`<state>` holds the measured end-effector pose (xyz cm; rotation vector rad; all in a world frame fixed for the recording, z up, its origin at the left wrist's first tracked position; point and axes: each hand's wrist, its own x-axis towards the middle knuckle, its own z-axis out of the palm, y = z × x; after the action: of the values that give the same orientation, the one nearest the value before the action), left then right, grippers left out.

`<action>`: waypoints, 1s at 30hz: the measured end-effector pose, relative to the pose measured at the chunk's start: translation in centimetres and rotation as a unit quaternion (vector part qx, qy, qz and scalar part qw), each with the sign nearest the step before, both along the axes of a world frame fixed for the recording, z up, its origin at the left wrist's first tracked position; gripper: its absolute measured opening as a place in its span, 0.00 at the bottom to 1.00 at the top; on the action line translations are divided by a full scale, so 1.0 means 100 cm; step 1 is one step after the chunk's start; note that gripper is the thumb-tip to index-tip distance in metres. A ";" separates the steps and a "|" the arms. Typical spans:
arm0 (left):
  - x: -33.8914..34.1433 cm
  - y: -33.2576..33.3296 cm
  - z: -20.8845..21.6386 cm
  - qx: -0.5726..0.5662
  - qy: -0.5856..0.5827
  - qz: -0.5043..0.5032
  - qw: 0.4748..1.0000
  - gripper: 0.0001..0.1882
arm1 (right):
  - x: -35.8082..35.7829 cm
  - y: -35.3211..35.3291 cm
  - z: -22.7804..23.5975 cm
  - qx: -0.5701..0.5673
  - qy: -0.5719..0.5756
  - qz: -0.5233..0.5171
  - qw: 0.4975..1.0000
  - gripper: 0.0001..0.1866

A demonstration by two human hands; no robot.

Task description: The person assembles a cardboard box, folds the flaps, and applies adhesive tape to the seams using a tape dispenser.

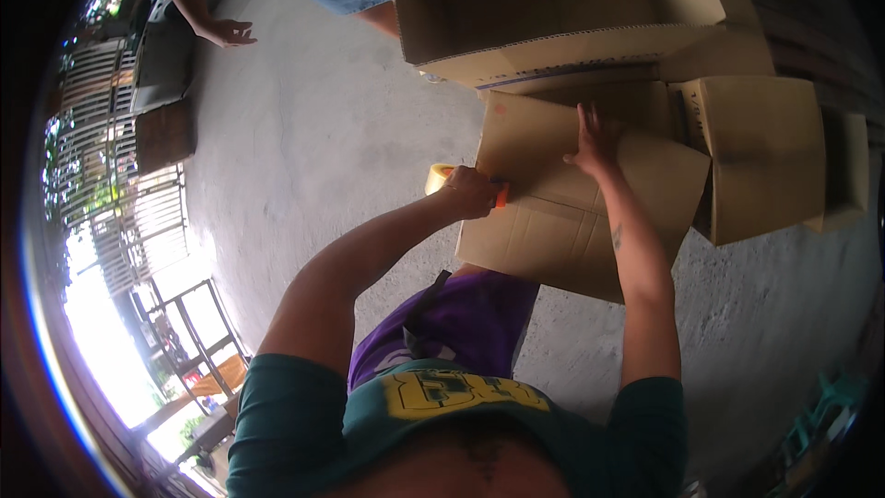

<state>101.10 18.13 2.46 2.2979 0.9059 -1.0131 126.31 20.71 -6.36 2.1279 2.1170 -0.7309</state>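
Observation:
My left hand (472, 195) is closed around a tape dispenser (501, 195); an orange part of it shows past my fingers. Its yellowish tape roll (435, 179) sticks out on the far left side of the hand. The dispenser is at the left edge of a brown cardboard box (553, 180), whose flaps and creases face up. On the upper right of that box rests my right hand (597, 146), fingers spread and holding nothing. Whether tape lies on the cardboard, I cannot tell.
Beyond stands a larger cardboard box (553, 0), its top open. More boxes (765, 152) sit at the right. Another person's hand (226, 32) hangs at the upper left. Slatted fencing (101, 157) lines the left, and teal plastic furniture (830, 401) is at the lower right.

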 end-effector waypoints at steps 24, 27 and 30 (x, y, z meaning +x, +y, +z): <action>-0.085 0.078 -0.094 -0.025 0.147 0.095 0.984 0.22 | -0.239 -0.099 -0.013 -0.053 -0.087 0.337 0.936 0.41; -0.122 0.051 -0.152 0.048 0.236 0.104 0.965 0.20 | -0.280 -0.078 -0.017 -0.171 -0.217 0.431 0.859 0.38; -0.188 0.005 -0.149 0.034 0.021 0.228 0.973 0.20 | -0.291 -0.057 -0.047 -0.260 -0.230 0.429 0.834 0.38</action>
<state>82.29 18.60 -12.46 1.9858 1.4221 -0.8377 97.23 15.02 -11.09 0.8078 1.9666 -0.5069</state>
